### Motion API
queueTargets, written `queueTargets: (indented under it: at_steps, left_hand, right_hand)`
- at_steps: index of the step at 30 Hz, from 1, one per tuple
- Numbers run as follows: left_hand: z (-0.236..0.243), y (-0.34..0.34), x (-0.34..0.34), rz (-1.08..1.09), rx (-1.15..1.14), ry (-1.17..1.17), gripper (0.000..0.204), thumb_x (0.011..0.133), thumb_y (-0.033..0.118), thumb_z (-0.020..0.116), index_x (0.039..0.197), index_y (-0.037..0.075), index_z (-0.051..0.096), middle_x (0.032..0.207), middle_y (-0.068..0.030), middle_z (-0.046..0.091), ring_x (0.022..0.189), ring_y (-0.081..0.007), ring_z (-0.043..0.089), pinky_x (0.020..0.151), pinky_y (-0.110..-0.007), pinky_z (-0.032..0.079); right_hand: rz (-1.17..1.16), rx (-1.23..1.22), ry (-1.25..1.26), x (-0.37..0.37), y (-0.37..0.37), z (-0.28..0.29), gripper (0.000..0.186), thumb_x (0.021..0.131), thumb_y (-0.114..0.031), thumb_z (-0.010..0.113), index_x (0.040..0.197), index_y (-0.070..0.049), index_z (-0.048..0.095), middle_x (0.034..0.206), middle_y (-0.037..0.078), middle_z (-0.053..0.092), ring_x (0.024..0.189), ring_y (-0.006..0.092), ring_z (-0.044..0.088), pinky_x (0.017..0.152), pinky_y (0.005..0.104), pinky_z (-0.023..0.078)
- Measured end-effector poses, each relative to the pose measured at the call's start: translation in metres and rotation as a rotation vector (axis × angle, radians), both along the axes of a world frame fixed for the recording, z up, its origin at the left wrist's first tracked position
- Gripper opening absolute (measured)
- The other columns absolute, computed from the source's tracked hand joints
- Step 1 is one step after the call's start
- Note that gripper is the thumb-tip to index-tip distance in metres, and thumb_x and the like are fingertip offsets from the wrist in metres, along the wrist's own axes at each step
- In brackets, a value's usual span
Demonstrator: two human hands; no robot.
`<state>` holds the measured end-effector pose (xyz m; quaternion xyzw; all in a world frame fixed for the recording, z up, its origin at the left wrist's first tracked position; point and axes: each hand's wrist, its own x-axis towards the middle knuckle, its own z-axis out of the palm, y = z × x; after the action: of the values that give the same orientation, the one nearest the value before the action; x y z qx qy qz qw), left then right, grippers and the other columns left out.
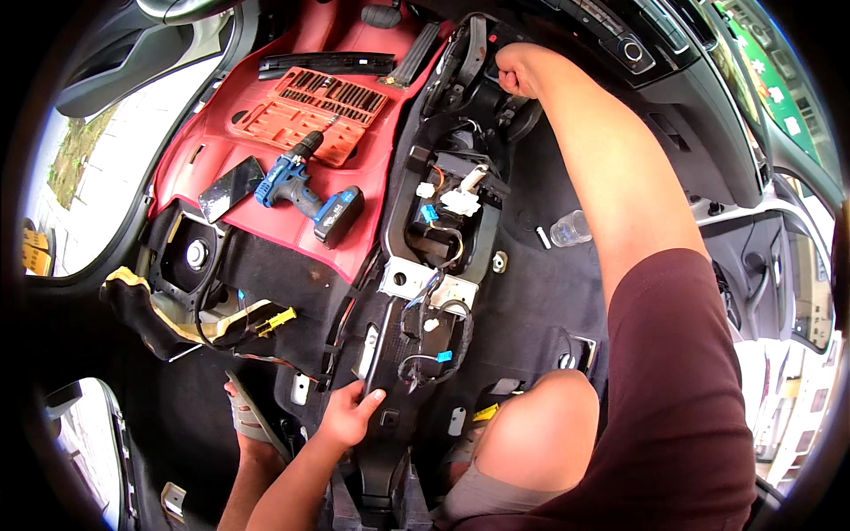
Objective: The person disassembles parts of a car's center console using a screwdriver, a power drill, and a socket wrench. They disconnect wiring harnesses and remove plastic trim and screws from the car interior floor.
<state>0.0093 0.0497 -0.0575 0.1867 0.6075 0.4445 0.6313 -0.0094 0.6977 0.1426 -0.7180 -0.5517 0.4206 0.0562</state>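
My right arm stretches far forward, and my right hand [521,71] is curled closed at the lower dashboard, by the front end of the stripped centre console [491,252]. Whatever its fingers grip there is hidden. Closer in, my left hand [347,416] grips the edge of a long black air duct [382,350] on the floor tunnel, thumb on top and fingers partly hidden. Between the hands, the console frame holds loose wiring with a white connector [460,202] and a blue connector [429,213]. A metal bracket [429,283] crosses the tunnel, with a wire bundle [462,341] over it.
On the red floor mat [292,239] lie a blue cordless drill [297,186], an orange bit case [332,97], a phone [232,188] and a black trim strip [328,64]. A plastic bottle [571,229] lies on the right floor. A yellow connector [277,321] juts from the left.
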Motion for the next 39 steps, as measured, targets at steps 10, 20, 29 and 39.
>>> queueTargets:
  at_steps: [10,20,29,39]
  left_hand:
    - [-0.007,-0.003,0.003,0.017,0.058,0.038,0.037,0.103,0.033,0.071,0.108,-0.004,0.071,0.090,-0.0048,0.072,0.084,-0.0095,0.059,0.077,-0.032,0.052]
    - [-0.006,-0.012,-0.004,0.059,0.014,0.062,0.039,0.103,0.034,0.070,0.111,-0.004,0.070,0.092,-0.0049,0.073,0.085,-0.0098,0.059,0.080,-0.031,0.051]
    - [-0.011,-0.001,0.001,-0.027,0.014,0.156,0.044,0.101,0.039,0.072,0.104,-0.004,0.071,0.085,-0.0137,0.073,0.078,-0.0162,0.062,0.076,-0.037,0.052]
    - [-0.002,0.004,-0.006,-0.138,-0.032,0.280,0.054,0.099,0.050,0.070,0.108,-0.003,0.074,0.090,-0.0219,0.075,0.083,-0.0288,0.073,0.079,-0.040,0.055]
  right_hand:
    - [0.093,-0.132,-0.104,0.006,0.033,0.001,0.013,0.093,-0.009,0.040,0.083,-0.011,0.047,0.058,-0.001,0.047,0.042,0.0048,0.039,0.035,0.0177,0.027]
    - [0.270,0.052,-0.192,-0.040,-0.038,-0.033,0.021,0.094,-0.007,0.040,0.075,-0.013,0.046,0.057,-0.001,0.045,0.042,0.0089,0.037,0.038,0.0232,0.027]
    - [0.277,0.184,-0.122,0.002,-0.026,-0.034,0.024,0.088,0.003,0.048,0.068,-0.010,0.048,0.056,0.004,0.045,0.042,0.0144,0.041,0.038,0.0303,0.030]
    - [0.215,-0.114,-0.459,0.024,-0.060,0.055,0.018,0.096,-0.012,0.044,0.079,-0.012,0.046,0.056,-0.001,0.044,0.041,0.0078,0.038,0.037,0.0232,0.030]
